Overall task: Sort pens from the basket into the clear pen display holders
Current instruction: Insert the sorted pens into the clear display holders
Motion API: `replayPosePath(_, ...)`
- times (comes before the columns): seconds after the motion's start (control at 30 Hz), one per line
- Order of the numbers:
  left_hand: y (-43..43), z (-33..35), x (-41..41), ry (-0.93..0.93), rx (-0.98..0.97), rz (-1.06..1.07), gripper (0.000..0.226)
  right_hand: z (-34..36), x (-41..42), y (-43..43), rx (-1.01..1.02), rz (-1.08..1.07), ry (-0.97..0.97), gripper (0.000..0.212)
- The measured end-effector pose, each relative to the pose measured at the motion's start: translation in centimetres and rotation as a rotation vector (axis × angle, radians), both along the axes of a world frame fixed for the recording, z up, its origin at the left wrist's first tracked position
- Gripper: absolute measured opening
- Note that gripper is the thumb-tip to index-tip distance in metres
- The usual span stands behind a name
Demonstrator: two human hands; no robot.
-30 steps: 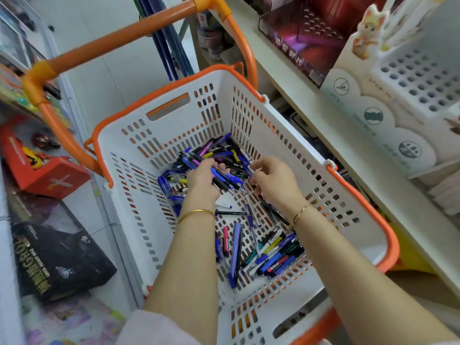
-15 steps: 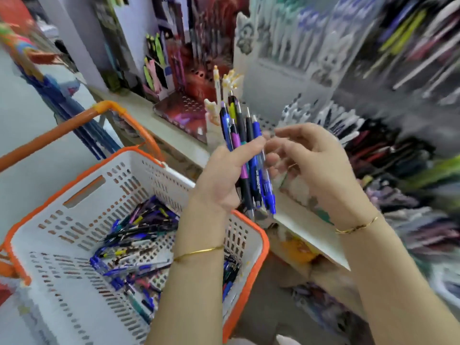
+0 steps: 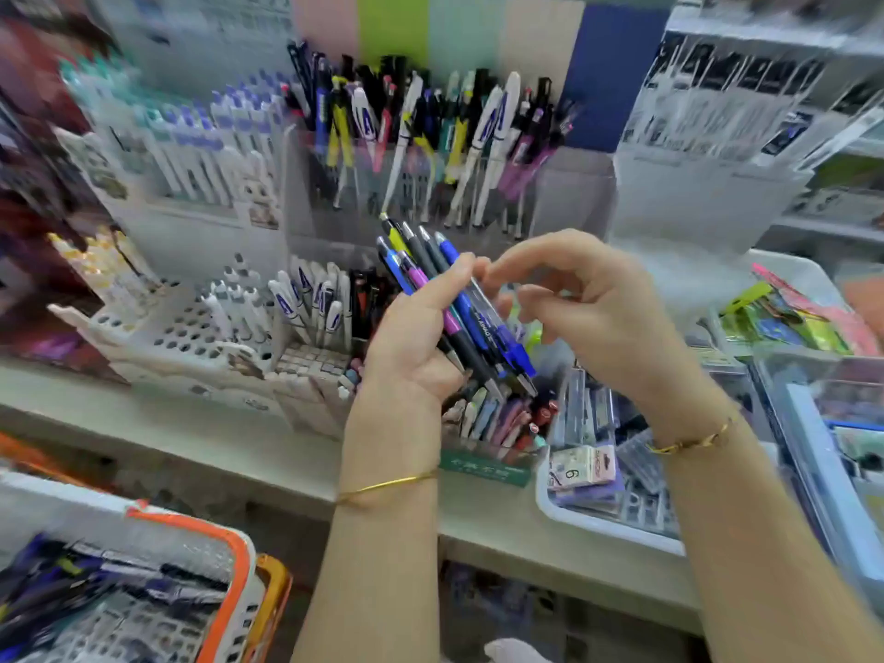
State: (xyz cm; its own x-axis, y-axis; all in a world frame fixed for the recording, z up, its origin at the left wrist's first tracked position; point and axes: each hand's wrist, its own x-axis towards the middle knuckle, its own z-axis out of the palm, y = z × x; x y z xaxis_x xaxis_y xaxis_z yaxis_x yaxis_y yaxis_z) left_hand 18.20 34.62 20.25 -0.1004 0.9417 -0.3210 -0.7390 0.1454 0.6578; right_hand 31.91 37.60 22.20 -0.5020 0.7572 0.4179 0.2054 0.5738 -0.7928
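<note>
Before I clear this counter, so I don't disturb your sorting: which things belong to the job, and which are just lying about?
Job: bunch of pens, gripped by the left hand; right hand beside them; orange-rimmed basket; clear pen holder.
Lying about: white tray of small packs; white pegboard stand; green label.

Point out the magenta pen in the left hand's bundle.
The magenta pen, under the left hand thumb; the rest are blue, grey or yellow.
</note>
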Motion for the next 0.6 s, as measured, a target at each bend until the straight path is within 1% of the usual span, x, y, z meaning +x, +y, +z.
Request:
replayPosePath(0.07, 0.8, -0.1, 1.2, -0.003, 0.004, -0.023, 0.026, -0.3, 1.4, 1.0, 0.085, 0.01, -0.064, 0.043)
replayPosePath(0.17, 1.8, -0.1, 2.0, 0.001, 0.015, -0.024, 0.023, -1.1, 2.6, 1.8, 0.225, 0.018, -0.174, 0.035)
replayPosePath(0.33, 2.8, 0.0, 1.4, 0.092, 0.014, -0.02, 0.022, -2.0, 2.4, 2.4, 0.449, 0.012, -0.181, 0.03)
replayPosePath(0.5, 3.4, -0.1, 0.2, 0.081, -0.014, -0.012, 0.025, -1.8, 1.3, 3.4, 0.525, 0.05, -0.259, 0.027)
replayPosePath(0.6, 3.7, -0.1, -0.7, 0.011, -0.014, 0.0, 0.027, -1.6, 0.3, 3.8, 0.531, 0.061, -0.204, 0.021)
